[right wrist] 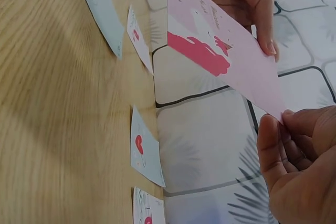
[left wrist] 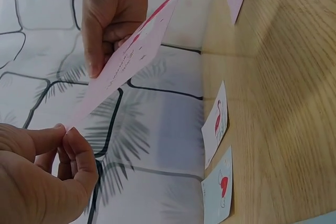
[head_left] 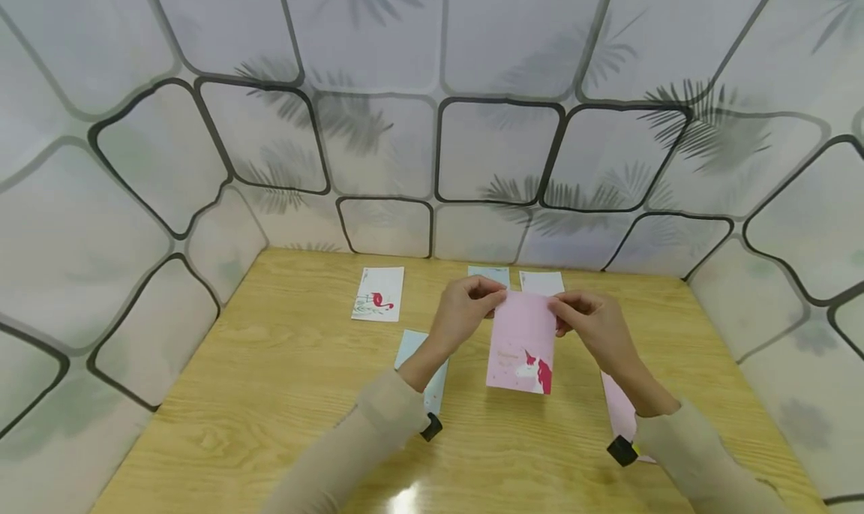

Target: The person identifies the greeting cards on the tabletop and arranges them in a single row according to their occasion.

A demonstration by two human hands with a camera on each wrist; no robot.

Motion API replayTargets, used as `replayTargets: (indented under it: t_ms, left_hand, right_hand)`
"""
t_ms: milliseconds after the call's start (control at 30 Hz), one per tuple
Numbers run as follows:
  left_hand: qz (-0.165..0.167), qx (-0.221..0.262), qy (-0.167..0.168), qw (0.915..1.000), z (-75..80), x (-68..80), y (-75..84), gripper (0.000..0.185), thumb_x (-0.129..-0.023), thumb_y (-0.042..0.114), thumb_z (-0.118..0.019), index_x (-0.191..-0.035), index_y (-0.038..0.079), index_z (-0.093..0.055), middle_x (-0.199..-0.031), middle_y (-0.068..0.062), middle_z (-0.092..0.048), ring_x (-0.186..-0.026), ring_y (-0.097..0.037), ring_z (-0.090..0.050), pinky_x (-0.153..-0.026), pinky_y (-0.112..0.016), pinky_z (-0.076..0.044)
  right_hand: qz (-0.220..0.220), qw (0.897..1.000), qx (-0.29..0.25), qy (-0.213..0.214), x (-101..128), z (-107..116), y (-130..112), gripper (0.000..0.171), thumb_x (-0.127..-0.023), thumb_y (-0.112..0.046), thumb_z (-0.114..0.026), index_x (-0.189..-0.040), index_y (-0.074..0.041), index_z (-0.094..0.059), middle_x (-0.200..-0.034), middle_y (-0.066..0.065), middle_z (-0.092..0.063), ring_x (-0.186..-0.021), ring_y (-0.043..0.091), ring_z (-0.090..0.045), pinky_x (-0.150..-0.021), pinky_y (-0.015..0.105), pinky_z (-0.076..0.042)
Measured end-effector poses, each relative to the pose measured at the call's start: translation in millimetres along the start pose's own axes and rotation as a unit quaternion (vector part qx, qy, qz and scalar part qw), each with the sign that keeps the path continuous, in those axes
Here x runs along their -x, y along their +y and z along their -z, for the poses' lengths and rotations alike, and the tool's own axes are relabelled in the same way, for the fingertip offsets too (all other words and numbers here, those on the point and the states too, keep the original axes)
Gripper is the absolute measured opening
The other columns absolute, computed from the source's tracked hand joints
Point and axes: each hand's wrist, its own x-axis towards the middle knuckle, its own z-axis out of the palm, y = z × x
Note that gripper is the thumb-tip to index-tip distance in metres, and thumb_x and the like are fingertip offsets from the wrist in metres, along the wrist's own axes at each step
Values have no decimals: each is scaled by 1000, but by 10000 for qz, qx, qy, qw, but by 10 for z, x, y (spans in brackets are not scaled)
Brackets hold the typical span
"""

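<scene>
**Pink card held up by its top corners**

We hold a pink card upright above the middle of the wooden table, a flat, thin rectangle of smooth paper with sharp corners. Its lower part carries a white and deep pink printed figure, with a line of faint script above it. Our left hand pinches the card's top left corner between thumb and forefinger, the other fingers curled in behind. Our right hand pinches the top right corner in the same way, thumb in front. In the wrist views the card looks slightly bowed between the two grips, and its lower edge hangs free above the tabletop.

The table is pale wood with a clear, streaky grain and a glossy finish that catches light at the near edge. Other cards lie flat on it. A white card with a red flamingo print lies far left. A light blue card and a plain white card sit just beyond our hands, partly hidden by them. Another light blue card lies under our left forearm, and a second pink card under our right. Beige knit sleeves cover both forearms. Around the table stand smooth pale panels printed with rounded black outlines and grey palm fronds.
</scene>
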Motion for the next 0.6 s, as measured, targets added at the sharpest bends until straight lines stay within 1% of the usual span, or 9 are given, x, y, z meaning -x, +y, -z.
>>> replayTargets:
  t_ms: [33, 200, 267, 467, 600]
  left_hand:
    - [14, -10, -2, 10000, -14, 5, -11, 9, -97, 7, -73, -102, 1, -76, -89, -5, -72, -73, -9, -64, -79, -47, -62]
    - [151, -71, -13, 9999, -84, 34, -73, 10, -97, 8, -73, -102, 1, -77, -90, -4, -73, -73, -8, -64, -74, -38, -62]
    - [193, -91, -34, 9998, -115, 46, -103, 10, -97, 8, -73, -102, 2, -77, -89, -3, -72, -73, -9, -64, -74, -37, -62]
    - [410, -160, -66, 9990, -227, 65, -206, 9, -98, 8, -71, -102, 1, -77, -87, -3, -71, -72, -8, -64, -78, -44, -62]
    - [503, -172, -80, 9986, -316, 60, -267, 9, -98, 8, -71, -101, 2, -77, -87, -1, -71, -71, -8, -65, -77, -42, -63]
  right_hand:
    - [-8, 10000, -26, 1, 16, 6, 15, 26, -99, -11, -71, -108, 14, -71, -80, 11, -70, -65, 14, -66, -63, 27, -60]
    - [-119, 9999, 5, 30, 108, 39, 90, 28, -100, -13, -71, -109, 13, -71, -80, 11, -70, -65, 15, -66, -63, 29, -61]
    - [-210, 9998, 21, 58, 150, 51, 110, 29, -100, -14, -71, -110, 13, -70, -80, 12, -69, -64, 16, -66, -63, 29, -61]
    - [-516, 9986, 85, 114, 243, 97, 168, 33, -100, -16, -71, -114, 13, -69, -83, 11, -70, -66, 15, -66, -64, 28, -60]
    - [-627, 9976, 262, 161, 277, 159, 224, 36, -100, -20, -71, -116, 13, -69, -85, 10, -70, -67, 15, -66, -65, 28, -60]
